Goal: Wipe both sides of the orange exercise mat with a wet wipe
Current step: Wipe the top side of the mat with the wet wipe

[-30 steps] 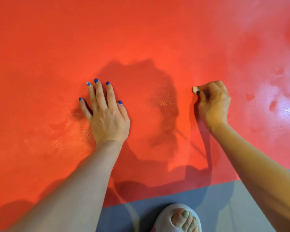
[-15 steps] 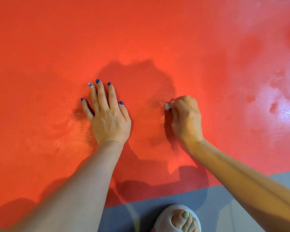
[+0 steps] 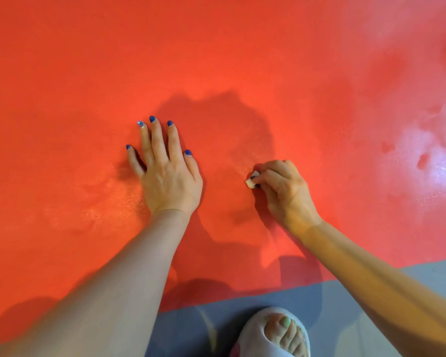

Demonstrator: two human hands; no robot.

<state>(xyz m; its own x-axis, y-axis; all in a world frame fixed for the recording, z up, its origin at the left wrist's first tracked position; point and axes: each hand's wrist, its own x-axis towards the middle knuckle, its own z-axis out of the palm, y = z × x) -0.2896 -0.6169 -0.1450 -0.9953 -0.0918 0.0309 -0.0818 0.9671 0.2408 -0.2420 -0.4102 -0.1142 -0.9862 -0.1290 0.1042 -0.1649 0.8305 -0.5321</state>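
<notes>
The flat orange exercise mat (image 3: 216,60), with a matte, finely textured surface, fills nearly all of the head view and lies on a grey floor (image 3: 242,300) whose strip shows along the mat's near edge. The left hand (image 3: 169,176) rests palm-down on the mat, its grip spread: the fingers (image 3: 156,140) lie straight and slightly fanned, with blue-painted nails, and hold nothing. The bare left forearm runs back from it toward the lower left corner.

To the right of the left grip, and a little nearer the person, the right hand (image 3: 285,191) sits knuckles-up on the mat with its fingers curled. Its grip pinches a small folded white wet wipe (image 3: 251,179), of which only a pale corner pokes out on the side facing the left hand. That corner lies against the mat or just above it; actual contact cannot be told. The two hands are near each other but apart, with bare mat between them.

Far to the right of the right grip the mat shows a glossy patch with bright glare and some darker blotches. A dark shadow falls on the mat around and beyond both hands. Behind the right grip, on the grey floor, a foot in a white open-toed slipper (image 3: 255,328) shows a green-painted toenail.
</notes>
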